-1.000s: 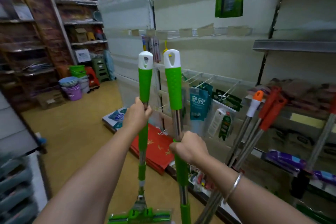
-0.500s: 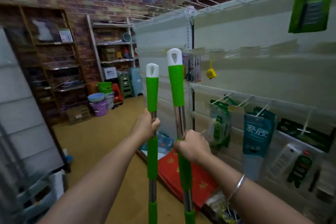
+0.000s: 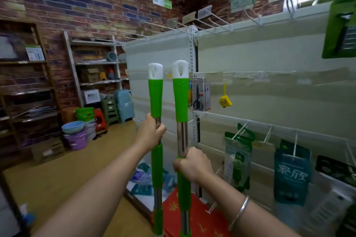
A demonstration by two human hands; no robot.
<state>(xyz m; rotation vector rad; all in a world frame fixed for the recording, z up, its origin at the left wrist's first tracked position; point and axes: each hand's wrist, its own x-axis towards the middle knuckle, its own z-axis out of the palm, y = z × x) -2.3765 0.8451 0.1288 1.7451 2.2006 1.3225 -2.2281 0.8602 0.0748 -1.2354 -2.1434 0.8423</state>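
Left grip [image 3: 152,132]: closed around the bare steel section of the left pole [image 3: 155,98], directly below its upper green sleeve. Right grip [image 3: 192,165]: closed around the right pole [image 3: 180,100] where the steel tube meets the lower green sleeve. Both poles stand upright, side by side and apart, white-capped ends uppermost, in front of the display panel [image 3: 269,54]. A yellow tape measure [image 3: 225,101] hangs on the panel, right of the poles.
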